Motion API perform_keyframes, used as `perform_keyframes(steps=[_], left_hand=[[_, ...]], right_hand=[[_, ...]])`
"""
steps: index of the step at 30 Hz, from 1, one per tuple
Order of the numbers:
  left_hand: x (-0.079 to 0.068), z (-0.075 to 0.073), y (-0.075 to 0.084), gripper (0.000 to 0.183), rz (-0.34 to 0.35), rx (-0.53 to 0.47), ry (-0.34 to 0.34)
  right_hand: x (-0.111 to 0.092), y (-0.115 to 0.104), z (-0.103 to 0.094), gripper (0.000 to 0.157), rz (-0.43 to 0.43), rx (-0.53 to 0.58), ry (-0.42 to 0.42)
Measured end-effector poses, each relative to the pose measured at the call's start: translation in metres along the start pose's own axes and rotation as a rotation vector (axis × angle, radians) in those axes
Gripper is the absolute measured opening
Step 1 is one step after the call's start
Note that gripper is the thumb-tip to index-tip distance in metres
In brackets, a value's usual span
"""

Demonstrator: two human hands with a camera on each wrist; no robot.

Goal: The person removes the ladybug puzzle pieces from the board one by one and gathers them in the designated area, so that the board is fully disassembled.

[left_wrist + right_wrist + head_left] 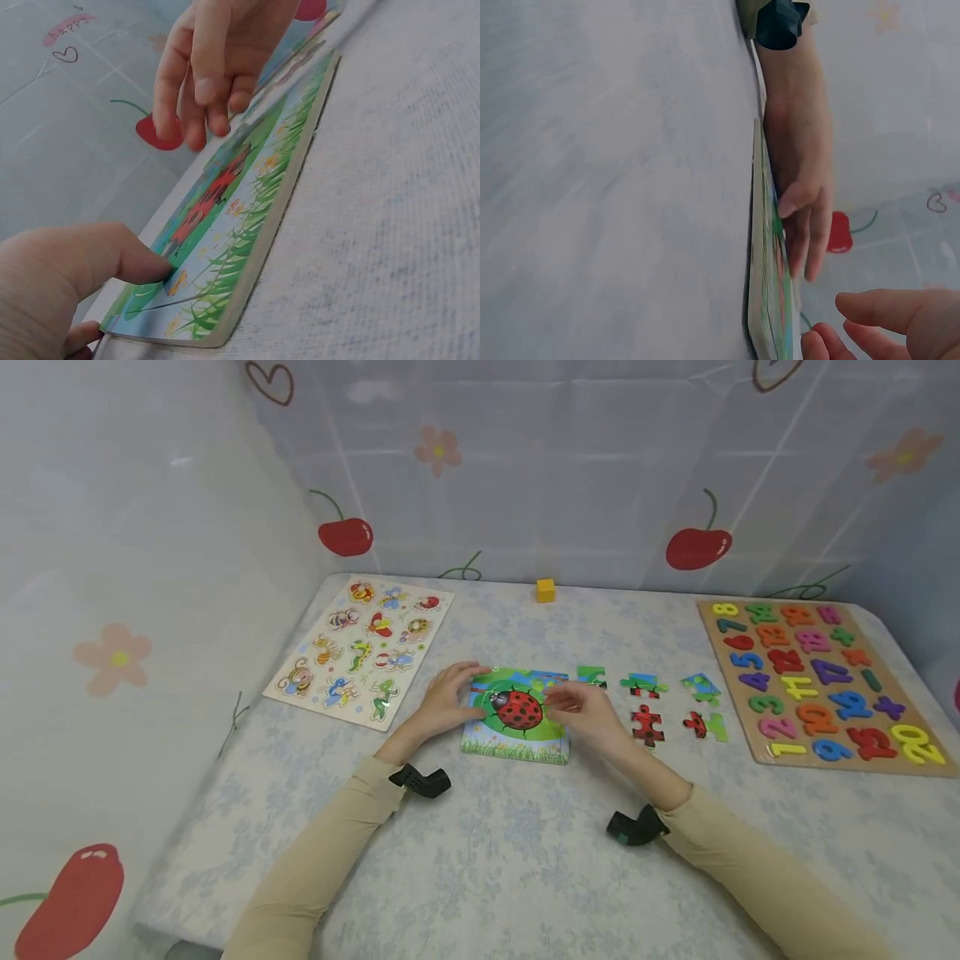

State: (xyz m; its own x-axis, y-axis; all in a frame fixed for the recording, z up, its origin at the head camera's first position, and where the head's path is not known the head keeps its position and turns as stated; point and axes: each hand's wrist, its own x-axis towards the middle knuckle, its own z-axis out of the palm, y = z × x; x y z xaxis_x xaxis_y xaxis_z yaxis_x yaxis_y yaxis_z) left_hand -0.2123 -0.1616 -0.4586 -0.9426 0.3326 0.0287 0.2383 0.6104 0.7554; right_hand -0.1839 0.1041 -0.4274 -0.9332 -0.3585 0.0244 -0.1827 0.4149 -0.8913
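Observation:
A ladybug jigsaw board (517,712) with a grassy lower border lies flat on the table. My left hand (444,703) rests at its left side, fingers reaching along the edge; in the left wrist view the thumb (139,259) touches the picture. Just above the board's right part hovers my right hand (588,717), its fingers loosely bent. The left wrist view shows nothing between the right hand's fingers (193,131). Loose jigsaw pieces lie to the right, among them a red and black one (647,725) and a green and blue one (702,687).
At the left lies an insect peg board (408,647). A wooden number board (798,760) with coloured numerals occupies the right side. A small yellow cube (545,591) stands at the back edge, near the printed curtain (525,493).

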Motion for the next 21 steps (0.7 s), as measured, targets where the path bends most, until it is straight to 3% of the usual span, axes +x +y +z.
perform_keyframes(steps=[4,8,14,21], left_hand=[[0.001,-0.002,-0.001,0.071,-0.005,0.006,-0.017],[0.001,-0.003,0.0,0.072,0.009,0.018,-0.031],[0.001,-0.003,0.001,0.075,0.024,0.034,-0.035],[-0.001,-0.003,0.003,0.076,0.014,0.036,-0.044]], right_hand=[[0.02,-0.007,0.029,0.038,-0.036,0.054,-0.057],[0.031,-0.012,0.047,0.042,-0.022,0.044,-0.051],[0.035,-0.011,0.056,0.048,-0.025,0.002,0.01],[0.033,-0.005,0.06,0.045,-0.127,-0.06,-0.006]])
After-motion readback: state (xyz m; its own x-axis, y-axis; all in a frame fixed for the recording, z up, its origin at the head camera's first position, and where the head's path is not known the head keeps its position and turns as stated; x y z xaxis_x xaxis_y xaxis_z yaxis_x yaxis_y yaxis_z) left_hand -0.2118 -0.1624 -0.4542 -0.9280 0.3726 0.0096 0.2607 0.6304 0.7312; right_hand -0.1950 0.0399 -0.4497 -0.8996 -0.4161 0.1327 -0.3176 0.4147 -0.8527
